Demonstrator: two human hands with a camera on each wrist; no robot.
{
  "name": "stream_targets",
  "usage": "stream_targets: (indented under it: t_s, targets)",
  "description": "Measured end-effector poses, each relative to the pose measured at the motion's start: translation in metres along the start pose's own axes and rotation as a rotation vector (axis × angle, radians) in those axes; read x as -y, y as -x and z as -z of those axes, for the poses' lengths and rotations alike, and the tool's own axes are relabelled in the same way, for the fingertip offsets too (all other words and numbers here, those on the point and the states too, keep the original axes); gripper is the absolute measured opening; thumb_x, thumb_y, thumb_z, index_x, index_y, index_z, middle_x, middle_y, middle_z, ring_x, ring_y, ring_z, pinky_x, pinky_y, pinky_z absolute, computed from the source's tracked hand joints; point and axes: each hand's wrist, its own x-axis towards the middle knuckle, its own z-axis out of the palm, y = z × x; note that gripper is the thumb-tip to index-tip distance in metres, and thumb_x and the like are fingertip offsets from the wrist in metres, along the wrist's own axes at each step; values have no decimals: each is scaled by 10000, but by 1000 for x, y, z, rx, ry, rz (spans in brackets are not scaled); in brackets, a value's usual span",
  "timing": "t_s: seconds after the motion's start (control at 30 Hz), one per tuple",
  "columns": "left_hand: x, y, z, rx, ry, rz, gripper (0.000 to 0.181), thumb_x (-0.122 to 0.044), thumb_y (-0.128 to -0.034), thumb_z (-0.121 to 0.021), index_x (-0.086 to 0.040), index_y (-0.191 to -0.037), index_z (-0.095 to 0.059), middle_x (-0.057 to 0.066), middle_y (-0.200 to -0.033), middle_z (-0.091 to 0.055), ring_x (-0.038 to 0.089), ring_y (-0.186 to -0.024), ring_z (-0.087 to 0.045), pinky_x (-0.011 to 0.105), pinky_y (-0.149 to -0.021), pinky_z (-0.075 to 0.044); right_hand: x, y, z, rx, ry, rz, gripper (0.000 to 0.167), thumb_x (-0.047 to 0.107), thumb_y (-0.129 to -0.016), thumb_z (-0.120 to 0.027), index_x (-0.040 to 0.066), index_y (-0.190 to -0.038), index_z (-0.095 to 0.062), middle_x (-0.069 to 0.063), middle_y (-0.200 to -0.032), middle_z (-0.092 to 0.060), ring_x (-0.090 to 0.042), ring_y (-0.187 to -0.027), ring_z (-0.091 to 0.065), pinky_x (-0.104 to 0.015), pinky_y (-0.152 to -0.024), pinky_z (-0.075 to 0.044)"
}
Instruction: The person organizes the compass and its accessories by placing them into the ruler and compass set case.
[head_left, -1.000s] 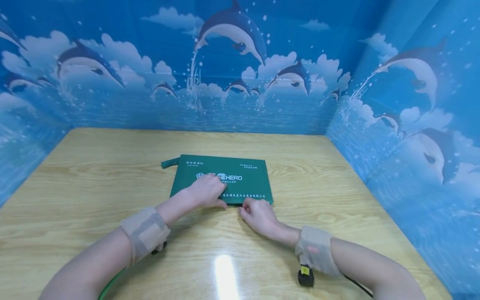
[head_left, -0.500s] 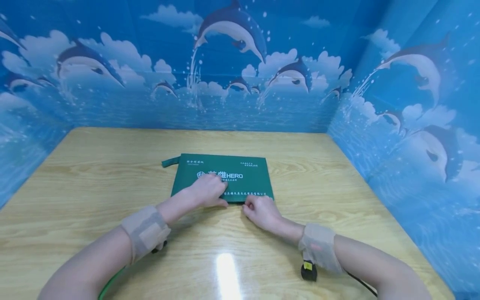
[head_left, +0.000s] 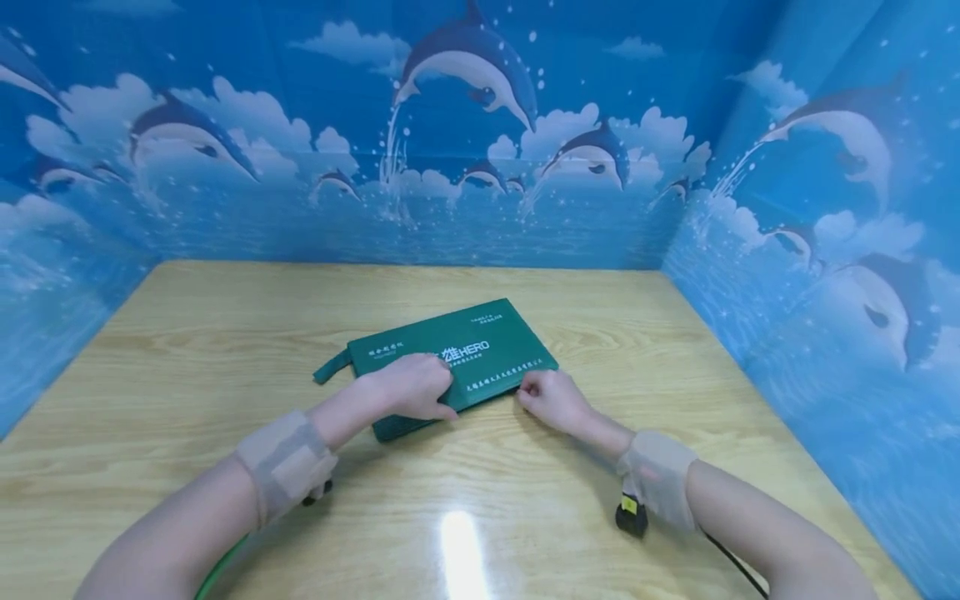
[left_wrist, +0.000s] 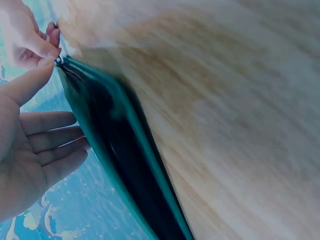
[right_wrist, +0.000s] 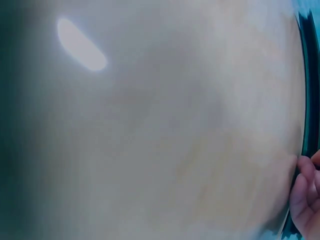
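A flat green zipper pouch [head_left: 502, 337] with white lettering lies slanted on the table, its wrist loop [head_left: 332, 367] at the left. My left hand [head_left: 415, 385] rests on its top near the front edge. The left wrist view shows these fingers [left_wrist: 57, 137] fairly straight against the pouch's side, the thumb reaching toward the zipper. At the pouch's right front, my right hand [head_left: 555, 402] pinches the zipper pull [left_wrist: 59, 60] between curled fingers. Behind the pull, the mouth of the pouch [left_wrist: 112, 120] gapes, dark inside; its contents cannot be made out.
The wood-grain table [head_left: 247, 308] spreads around the pouch, with a bright light reflection [head_left: 462, 550] near the front. Blue dolphin-print curtains [head_left: 300, 208] stand along the back and sides. A small black camera [head_left: 631, 517] hangs beneath the right wrist, with a cable trailing.
The pouch has turned, its right end going farther away and its left front corner coming nearer. My right hand has moved right and slightly away with the zipper pull; the left hand has barely shifted.
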Motion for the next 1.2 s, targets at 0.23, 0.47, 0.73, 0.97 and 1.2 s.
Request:
stream_targets:
  t_s: [0.23,0.47,0.73,0.97,1.2]
  targets:
    - [-5,6,-2,27,10,-11,373,-441,-805,-687,-76,-882,-659,-31,-758,-516,94,-586,-413,242,-556,-374,-12,-13,4,-6,31,-37,138,53,-807,-614,64,-669,-610,34,-571,-514,-74,-511,-434,-233,-489,-370]
    - [-8,5,-1,45,-24,-69,423,-440,-810,-683,-68,-1012,-686,10,-954,-633,77,-671,-507,278,-709,-469,-21,-30,4,11,71,-68,129,66,-820,-605,51,-692,-619,5,-607,-540,-103,-544,-458,-249,-506,-384]
    - [-13,4,1,75,-64,-107,516,-482,-801,-673,-71,-1114,-668,80,-1215,-595,167,-1016,-590,342,-908,-446,-32,-48,12,75,107,-37,124,63,-865,-584,13,-788,-668,-33,-663,-585,-127,-569,-473,-267,-534,-394]
    - [-15,8,1,72,-58,-111,644,-506,-772,-689,-57,-1224,-597,103,-1316,-519,241,-1207,-482,382,-991,-379,-45,-67,16,60,203,81,149,61,-892,-578,15,-926,-715,-121,-817,-689,-210,-683,-619,-376,-646,-484]
    - [-16,8,-1,81,-151,-82,646,-494,-773,-695,-38,-1219,-592,127,-1263,-548,225,-1108,-540,358,-912,-448,-51,-88,16,97,368,45,204,121,-924,-560,90,-1059,-710,-105,-1001,-687,-262,-915,-644,-425,-778,-498]
